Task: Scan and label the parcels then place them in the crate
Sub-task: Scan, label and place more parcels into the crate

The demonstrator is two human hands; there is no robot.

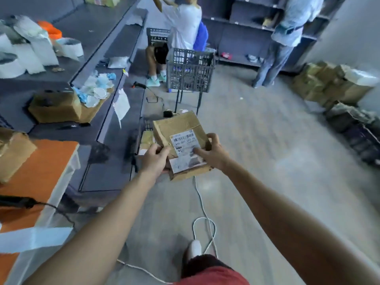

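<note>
Two hands grasp the parcel (176, 126) mid-frame, the left hand (155, 156) curled on its left edge, the right hand (211, 153) round its right edge, one finger pressing the label (186, 149)

A crumpled brown parcel (176, 124), white barcode label (185, 145) on top, was held tilted, well apart from the slatted grey crate (190, 73).

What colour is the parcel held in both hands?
The parcel is brown; head view shows it.
</note>
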